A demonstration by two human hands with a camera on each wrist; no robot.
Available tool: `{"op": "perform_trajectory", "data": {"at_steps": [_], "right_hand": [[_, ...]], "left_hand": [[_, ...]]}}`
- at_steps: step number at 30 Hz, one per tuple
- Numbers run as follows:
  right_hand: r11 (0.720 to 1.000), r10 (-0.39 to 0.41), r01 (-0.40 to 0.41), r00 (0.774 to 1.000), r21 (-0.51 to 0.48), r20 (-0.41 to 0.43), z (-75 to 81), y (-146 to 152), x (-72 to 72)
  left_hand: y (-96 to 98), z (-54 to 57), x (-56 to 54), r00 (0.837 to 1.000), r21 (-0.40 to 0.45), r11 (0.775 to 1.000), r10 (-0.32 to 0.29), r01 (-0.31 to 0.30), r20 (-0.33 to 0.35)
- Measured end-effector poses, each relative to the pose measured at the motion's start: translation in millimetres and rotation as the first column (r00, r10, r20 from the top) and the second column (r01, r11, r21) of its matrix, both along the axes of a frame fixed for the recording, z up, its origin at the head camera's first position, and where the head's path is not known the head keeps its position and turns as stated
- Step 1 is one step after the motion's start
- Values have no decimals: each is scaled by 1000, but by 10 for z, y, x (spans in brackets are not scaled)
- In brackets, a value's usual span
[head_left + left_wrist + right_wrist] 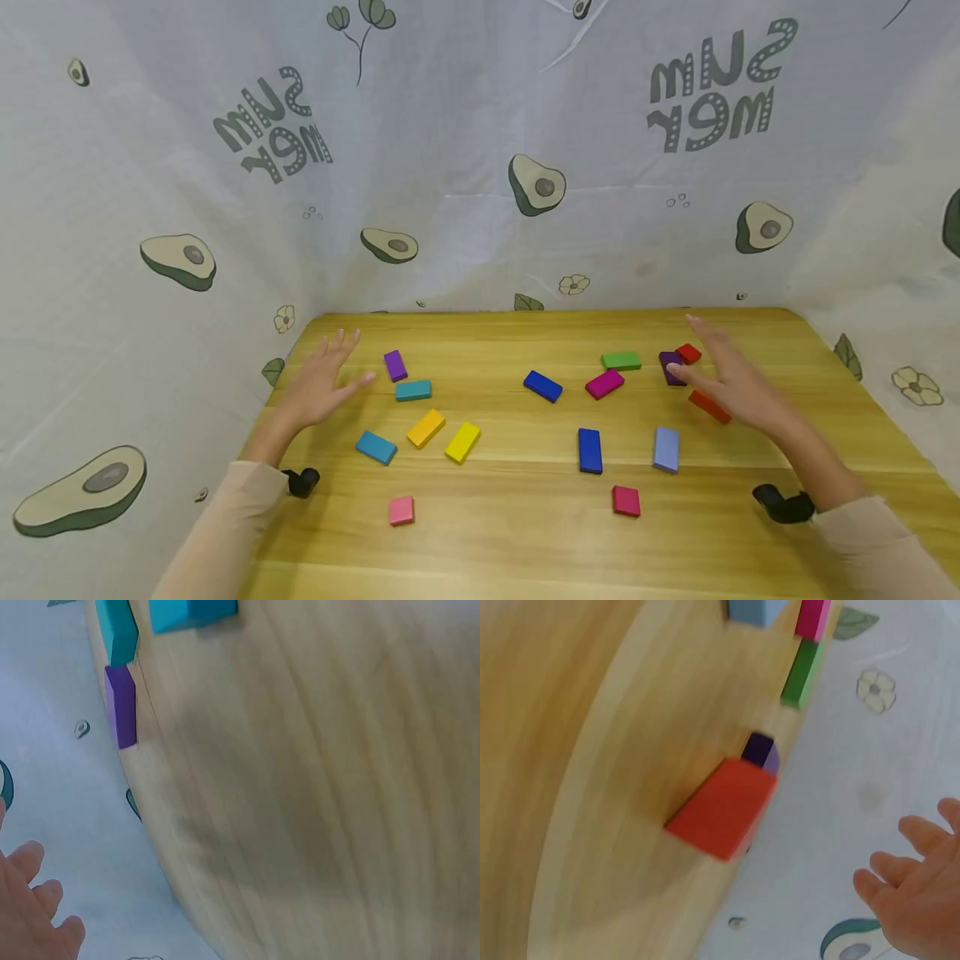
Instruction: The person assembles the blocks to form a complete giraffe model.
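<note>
My left hand (318,387), fingers spread and holding nothing, hovers over the left side of the wooden table (495,542). Nearest to it are a purple block (395,366) and a teal block (413,391). On the other side, my right hand (738,383) is held with its fingers extended and nothing in its grasp. In the head view it overlaps a dark purple block (669,367), close to a red block (688,353) and an orange-red block (709,407). In the right wrist view the orange-red block (724,810) looms large, apart from the fingers.
Left of centre lie a blue block (377,447), orange block (426,428), yellow block (462,442) and pink block (402,510). Rightward are a green block (621,361), magenta block (604,384), light blue block (666,450), crimson block (626,501) and dark blue ones. A printed cloth (450,150) hangs behind.
</note>
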State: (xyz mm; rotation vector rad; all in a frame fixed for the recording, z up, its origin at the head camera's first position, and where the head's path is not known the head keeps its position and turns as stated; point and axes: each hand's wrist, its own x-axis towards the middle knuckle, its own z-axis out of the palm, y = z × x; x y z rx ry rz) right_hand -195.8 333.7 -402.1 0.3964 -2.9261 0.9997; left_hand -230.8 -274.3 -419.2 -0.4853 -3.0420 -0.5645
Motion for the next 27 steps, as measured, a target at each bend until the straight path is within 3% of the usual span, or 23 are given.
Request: {"op": "perform_trajectory", "data": {"at_steps": [12, 18, 27], "right_hand": [[998, 49, -48, 998, -37, 45, -20, -513, 238], [984, 125, -117, 991, -136, 47, -96, -785, 294], [976, 182, -180, 983, -123, 3, -183, -1179, 349]], "left_hand": [[174, -117, 176, 995, 119, 989, -95, 91, 27], [243, -161, 248, 987, 230, 964, -148, 130, 63], [402, -261, 277, 973, 284, 941, -217, 186, 83]]}}
